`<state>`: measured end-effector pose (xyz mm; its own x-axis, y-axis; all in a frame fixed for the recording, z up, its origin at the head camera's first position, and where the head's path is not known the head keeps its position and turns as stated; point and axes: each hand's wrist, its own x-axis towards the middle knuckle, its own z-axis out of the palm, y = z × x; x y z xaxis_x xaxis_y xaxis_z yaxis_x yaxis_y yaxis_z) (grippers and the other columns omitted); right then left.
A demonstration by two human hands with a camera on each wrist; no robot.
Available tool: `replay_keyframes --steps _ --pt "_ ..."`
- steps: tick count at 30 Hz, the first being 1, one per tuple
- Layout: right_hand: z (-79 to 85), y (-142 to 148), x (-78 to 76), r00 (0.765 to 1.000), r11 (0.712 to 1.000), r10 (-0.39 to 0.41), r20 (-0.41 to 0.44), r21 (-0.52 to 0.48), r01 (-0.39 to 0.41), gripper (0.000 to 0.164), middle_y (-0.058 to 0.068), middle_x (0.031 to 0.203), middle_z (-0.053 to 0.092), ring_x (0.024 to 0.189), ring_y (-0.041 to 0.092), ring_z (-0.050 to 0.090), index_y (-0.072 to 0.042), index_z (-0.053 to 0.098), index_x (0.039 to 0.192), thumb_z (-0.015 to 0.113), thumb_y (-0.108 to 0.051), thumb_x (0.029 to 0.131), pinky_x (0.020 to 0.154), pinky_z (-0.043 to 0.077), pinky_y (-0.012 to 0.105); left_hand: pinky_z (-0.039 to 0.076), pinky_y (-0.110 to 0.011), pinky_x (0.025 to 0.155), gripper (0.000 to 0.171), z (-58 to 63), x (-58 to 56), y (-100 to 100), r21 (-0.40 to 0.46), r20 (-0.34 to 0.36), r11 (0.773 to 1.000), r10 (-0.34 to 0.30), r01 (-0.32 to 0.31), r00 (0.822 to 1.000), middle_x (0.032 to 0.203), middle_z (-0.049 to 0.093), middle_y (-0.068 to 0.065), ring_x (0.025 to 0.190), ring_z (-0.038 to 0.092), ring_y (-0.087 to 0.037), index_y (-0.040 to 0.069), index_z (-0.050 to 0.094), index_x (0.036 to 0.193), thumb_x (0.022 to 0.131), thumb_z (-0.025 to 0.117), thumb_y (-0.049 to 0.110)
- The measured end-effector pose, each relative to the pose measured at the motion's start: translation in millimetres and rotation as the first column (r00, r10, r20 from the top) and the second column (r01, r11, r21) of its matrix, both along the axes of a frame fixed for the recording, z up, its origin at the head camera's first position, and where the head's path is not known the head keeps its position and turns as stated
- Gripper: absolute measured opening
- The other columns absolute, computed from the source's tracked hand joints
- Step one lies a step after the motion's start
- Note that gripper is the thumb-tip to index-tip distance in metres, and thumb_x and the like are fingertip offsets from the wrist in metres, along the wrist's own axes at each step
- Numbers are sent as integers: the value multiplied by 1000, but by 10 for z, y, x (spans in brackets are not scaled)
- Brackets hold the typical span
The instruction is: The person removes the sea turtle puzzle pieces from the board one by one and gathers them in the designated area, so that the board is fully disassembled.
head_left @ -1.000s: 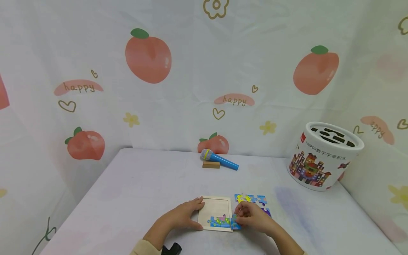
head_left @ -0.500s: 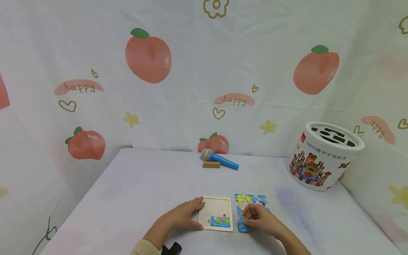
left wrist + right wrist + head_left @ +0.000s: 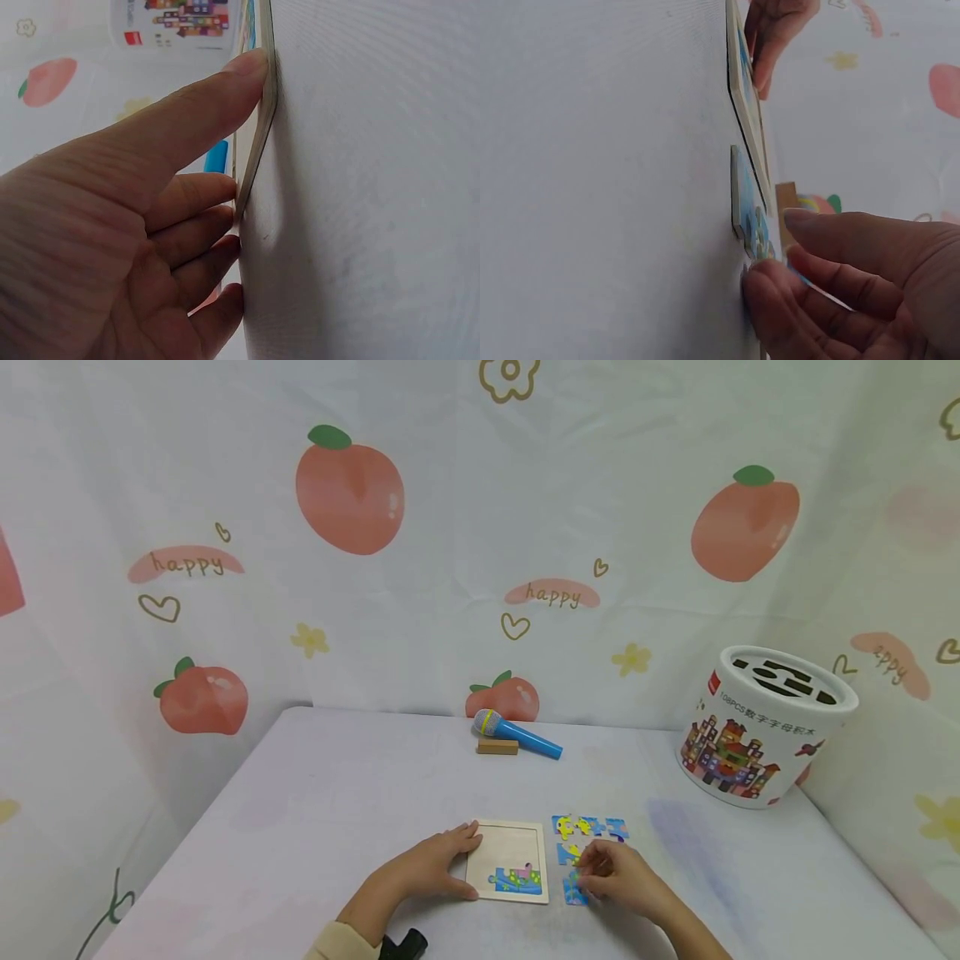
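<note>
A square wooden puzzle frame [image 3: 507,827] lies flat on the table, with a few joined blue, green and pink puzzle pieces [image 3: 517,881] at its lower right. My left hand [image 3: 431,866] steadies its left side, thumb [image 3: 246,71] on the near edge and fingertips at the far corner. Just right of the frame, a blue puzzle piece [image 3: 575,890] lies on the table. My right hand [image 3: 618,877] hovers beside that piece, its thumb and index finger apart in the right wrist view. More blue and yellow pieces [image 3: 588,827] lie beyond, partly hidden by this hand.
A blue toy microphone [image 3: 525,739] and a small brown wooden block [image 3: 497,747] lie at the back of the table. At the back right stands a white block bucket [image 3: 757,735]. A black object [image 3: 405,945] shows by the left wrist.
My right hand has moved right, taking the blue puzzle piece from the frame's right edge to the table beside it, and its fingers have come off it. The left hand stays put.
</note>
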<state>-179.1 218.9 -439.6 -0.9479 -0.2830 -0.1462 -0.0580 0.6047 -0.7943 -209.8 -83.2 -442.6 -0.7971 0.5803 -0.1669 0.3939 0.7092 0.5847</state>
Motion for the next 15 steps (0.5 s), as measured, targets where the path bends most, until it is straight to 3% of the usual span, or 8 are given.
replay_keyframes --steps 8,15 --pt "27 11 86 995 996 72 -75 59 -68 27 3 76 59 64 8 52 1 61 84 81 -10 68 55 46 19 27 -50 112 78 6 -1 2 -6 -5 1000 -2 2 1000 151 32 -6 141 28 -29 9 46 138 73 76 39" --pt "-20 27 65 992 995 99 -78 36 -97 27 2 76 56 63 5 49 0 60 84 80 -11 70 54 45 20 26 -50 112 78 15 6 5 -9 -5 1000 1 -1 1000 151 33 -6 141 28 -29 9 45 138 73 76 38"
